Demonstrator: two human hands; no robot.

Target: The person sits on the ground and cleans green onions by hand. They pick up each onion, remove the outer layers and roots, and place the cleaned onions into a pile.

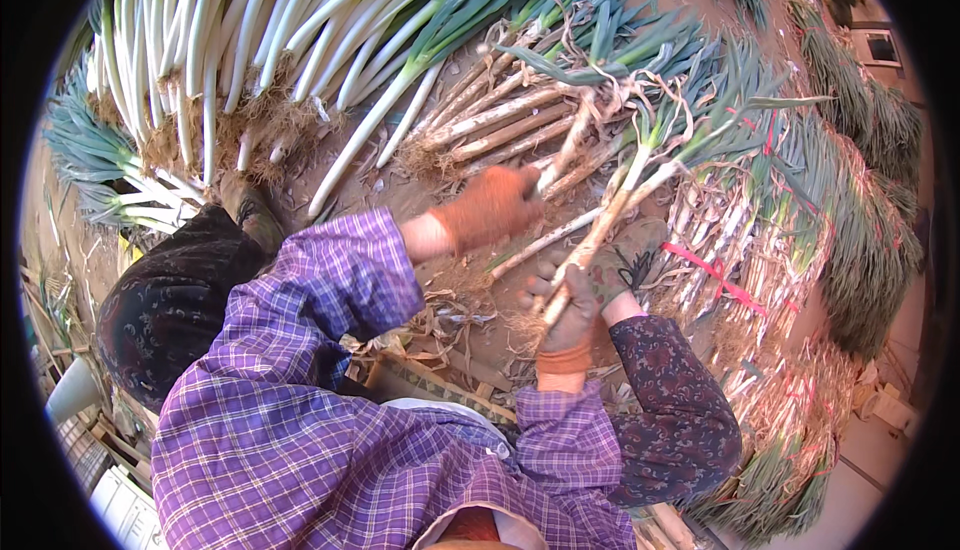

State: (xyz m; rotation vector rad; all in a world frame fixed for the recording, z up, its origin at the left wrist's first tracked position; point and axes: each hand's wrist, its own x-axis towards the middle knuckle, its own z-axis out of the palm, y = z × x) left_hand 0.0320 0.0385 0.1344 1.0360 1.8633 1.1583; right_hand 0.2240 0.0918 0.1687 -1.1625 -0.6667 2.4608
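Note:
My right hand (572, 312), in a greyish glove with an orange cuff, is closed around the root end of a leek (610, 212). Its pale stalk slants up and right to green leaves, with a second stalk crossing close beside it. To the left, my left hand (495, 212) in an orange glove is curled and blurred by motion. Its fingertips meet the lower end of a brownish, dry-skinned stalk (572, 145); what exactly they grip is unclear. Beyond them lies a pile of unpeeled leeks (510, 125) with brown skins and roots.
Clean white leeks (250, 40) with roots fill the far left. Bundles tied with red ribbon (715, 275) are stacked along the right. Peeled dry skins (455, 315) litter the ground before me. My legs in dark floral trousers (670, 405) flank my arms.

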